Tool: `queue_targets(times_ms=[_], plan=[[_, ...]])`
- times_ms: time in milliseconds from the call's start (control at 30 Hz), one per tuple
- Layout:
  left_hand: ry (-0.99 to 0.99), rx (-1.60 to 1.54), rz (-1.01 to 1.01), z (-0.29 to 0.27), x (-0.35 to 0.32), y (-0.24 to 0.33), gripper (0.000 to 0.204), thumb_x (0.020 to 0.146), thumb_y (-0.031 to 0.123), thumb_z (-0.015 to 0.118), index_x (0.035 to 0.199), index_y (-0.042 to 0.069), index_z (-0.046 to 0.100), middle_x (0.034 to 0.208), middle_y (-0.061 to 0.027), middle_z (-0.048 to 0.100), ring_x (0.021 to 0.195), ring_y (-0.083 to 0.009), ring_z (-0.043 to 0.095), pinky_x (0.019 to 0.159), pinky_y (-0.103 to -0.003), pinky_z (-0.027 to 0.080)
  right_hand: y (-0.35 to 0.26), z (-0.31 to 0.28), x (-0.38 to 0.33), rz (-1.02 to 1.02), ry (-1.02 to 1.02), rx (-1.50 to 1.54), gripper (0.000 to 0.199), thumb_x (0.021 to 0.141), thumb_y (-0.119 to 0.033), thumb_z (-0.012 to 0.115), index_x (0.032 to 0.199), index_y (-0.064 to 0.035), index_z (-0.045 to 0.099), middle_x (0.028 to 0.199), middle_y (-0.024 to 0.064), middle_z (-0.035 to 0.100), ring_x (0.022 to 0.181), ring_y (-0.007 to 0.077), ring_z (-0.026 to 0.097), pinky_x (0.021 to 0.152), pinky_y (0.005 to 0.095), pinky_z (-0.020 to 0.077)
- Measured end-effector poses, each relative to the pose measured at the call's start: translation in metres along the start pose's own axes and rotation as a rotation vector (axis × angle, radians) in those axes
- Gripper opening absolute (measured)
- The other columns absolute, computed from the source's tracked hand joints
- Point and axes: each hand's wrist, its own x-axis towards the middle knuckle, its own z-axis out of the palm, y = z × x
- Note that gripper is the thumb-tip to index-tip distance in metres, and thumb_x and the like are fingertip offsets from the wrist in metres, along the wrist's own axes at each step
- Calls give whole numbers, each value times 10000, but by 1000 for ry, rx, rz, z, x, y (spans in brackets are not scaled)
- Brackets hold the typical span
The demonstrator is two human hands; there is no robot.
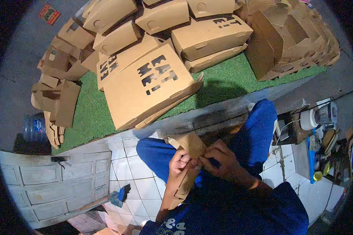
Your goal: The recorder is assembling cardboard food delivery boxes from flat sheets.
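Observation:
In front of my lap I hold a partly folded brown cardboard box (pixel 190 144), its lower panel hanging down along my left forearm. My left hand (pixel 180 161) is closed on its left side, fingers curled at the fold. Opposite it, my right hand (pixel 220 159) pinches the box's right edge, fingertips close to my left ones. The inner side of the folds is hidden by my fingers. Ahead, a closed cardboard box (pixel 147 88) with cut-out lettering lies on the green mat (pixel 88 117).
More closed boxes (pixel 162 17) are piled at the back. Open nested boxes (pixel 298 43) stand at the far right, with other open boxes (pixel 62 102) at the left. A white panelled door (pixel 59 184), a blue brush (pixel 121 194) and a cluttered shelf (pixel 321 137) flank me.

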Motion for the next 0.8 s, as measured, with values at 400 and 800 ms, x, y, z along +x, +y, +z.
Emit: queue_targets(times_ms=[400, 800], plan=[[3, -73, 169, 15, 4, 7, 292, 832, 17, 602, 1087, -6, 462, 1008, -114, 594, 864, -137, 571, 715, -245, 454, 6, -20, 11, -131, -75, 129, 237, 693, -90, 738, 901, -85, 625, 836, 73, 552, 774, 235, 561, 673, 329, 479], [-59, 419, 191, 6, -19, 16, 291, 767, -124, 553, 1022, 12, 519, 896, -68, 588, 847, -146, 576, 746, -283, 486, 19, -20, 0, 249, -246, 563, 587, 657, -93, 786, 1142, -79, 456, 1086, 92, 453, 1004, 207, 485, 832, 324, 425]])
